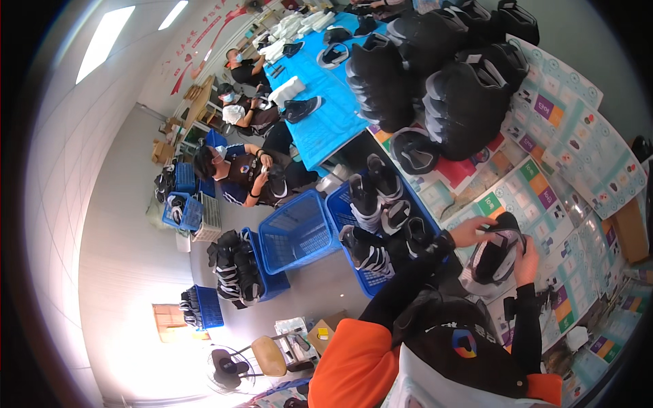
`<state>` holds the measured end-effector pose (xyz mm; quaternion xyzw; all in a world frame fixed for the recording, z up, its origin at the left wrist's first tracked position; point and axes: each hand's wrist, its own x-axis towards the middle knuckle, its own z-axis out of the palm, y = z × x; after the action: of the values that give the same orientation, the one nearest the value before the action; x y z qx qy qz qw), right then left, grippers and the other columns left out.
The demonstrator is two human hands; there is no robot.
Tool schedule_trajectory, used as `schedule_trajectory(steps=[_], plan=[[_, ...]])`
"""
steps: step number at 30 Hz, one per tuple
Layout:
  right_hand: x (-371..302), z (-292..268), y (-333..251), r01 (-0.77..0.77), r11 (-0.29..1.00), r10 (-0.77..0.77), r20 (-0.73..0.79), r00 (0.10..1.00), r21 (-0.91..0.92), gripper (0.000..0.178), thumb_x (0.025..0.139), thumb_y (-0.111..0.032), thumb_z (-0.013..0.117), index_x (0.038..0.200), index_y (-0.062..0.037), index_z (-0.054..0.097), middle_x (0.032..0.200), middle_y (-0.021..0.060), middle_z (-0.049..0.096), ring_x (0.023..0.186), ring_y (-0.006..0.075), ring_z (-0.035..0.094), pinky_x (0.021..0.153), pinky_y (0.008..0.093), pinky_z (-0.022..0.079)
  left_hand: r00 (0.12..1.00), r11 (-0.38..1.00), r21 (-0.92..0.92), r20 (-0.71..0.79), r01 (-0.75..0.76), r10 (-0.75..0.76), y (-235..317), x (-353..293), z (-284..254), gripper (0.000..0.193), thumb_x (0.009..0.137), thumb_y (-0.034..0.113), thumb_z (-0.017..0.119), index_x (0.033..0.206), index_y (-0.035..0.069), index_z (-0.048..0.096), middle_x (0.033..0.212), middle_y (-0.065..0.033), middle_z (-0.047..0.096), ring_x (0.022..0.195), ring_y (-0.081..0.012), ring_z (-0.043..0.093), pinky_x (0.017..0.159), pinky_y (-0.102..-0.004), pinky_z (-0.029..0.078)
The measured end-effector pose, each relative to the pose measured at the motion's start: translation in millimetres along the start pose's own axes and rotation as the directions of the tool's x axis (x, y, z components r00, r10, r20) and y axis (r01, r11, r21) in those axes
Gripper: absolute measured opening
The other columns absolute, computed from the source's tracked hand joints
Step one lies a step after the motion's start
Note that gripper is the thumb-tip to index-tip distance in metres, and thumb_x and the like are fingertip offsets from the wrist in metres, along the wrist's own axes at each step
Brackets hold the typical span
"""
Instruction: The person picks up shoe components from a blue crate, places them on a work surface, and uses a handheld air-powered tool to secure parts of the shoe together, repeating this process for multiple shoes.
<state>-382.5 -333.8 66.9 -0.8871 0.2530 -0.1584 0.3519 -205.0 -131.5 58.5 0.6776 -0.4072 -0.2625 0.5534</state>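
A black and grey sneaker (489, 263) with a pale sole is held between my two hands above the paper-covered worktable (469, 211). My left hand (472, 232) is closed on its far edge, near the opening. The near right side of the sneaker is gripped by my right hand (526, 264), whose fingers are partly hidden. Left of my left forearm stands a blue basket (371, 284) with several black and white sneakers in it.
Tall stacks of black shoe uppers (469, 102) stand at the table's far side. An unfilled blue basket (299, 234) sits on the floor at left, beside more shoe-filled baskets. Several co-workers sit along a blue-covered table (330, 129). A chair (269, 355) stands at lower left.
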Motion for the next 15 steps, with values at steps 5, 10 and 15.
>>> schedule_trajectory(steps=[5,10,15], plan=[[-37.8,5.0,39.9,0.039,0.995,-0.039,-0.009,0.999,0.089,0.03,0.095,-0.011,0.067,0.123,-0.0009,0.06,0.115,0.0184,0.068,0.104,0.0345,0.067,0.09,0.0381,0.051,0.978,0.971,0.123,-0.072,0.203,-0.196,-13.0,-8.2,54.3,0.044,0.084,0.029,0.081,0.121,0.008,0.071,0.113,-0.0151,0.07,0.096,-0.0297,0.07,0.082,-0.0354,0.056],[-72.0,13.5,76.1,-0.254,0.839,0.213,0.14,0.967,0.481,0.032,0.097,-0.014,0.07,0.124,0.0013,0.061,0.106,0.0093,0.068,0.095,0.0146,0.063,0.084,0.0257,0.051,0.96,0.968,-0.024,-0.122,0.25,-0.251,-29.4,-20.0,66.8,0.03,0.082,0.022,0.082,0.105,0.004,0.077,0.103,-0.0126,0.072,0.088,-0.0253,0.072,0.079,-0.0314,0.056],[-78.3,31.5,105.4,-0.228,0.852,0.235,0.045,0.971,0.472,0.021,0.098,-0.015,0.068,0.109,0.0028,0.067,0.094,0.0024,0.068,0.085,0.0108,0.059,0.078,0.0271,0.049,0.931,0.955,-0.118,-0.218,0.273,-0.293,-48.4,-24.7,80.9,0.02,0.082,0.02,0.08,0.094,0.004,0.077,0.098,-0.0126,0.071,0.084,-0.0271,0.071,0.077,-0.0331,0.055]])
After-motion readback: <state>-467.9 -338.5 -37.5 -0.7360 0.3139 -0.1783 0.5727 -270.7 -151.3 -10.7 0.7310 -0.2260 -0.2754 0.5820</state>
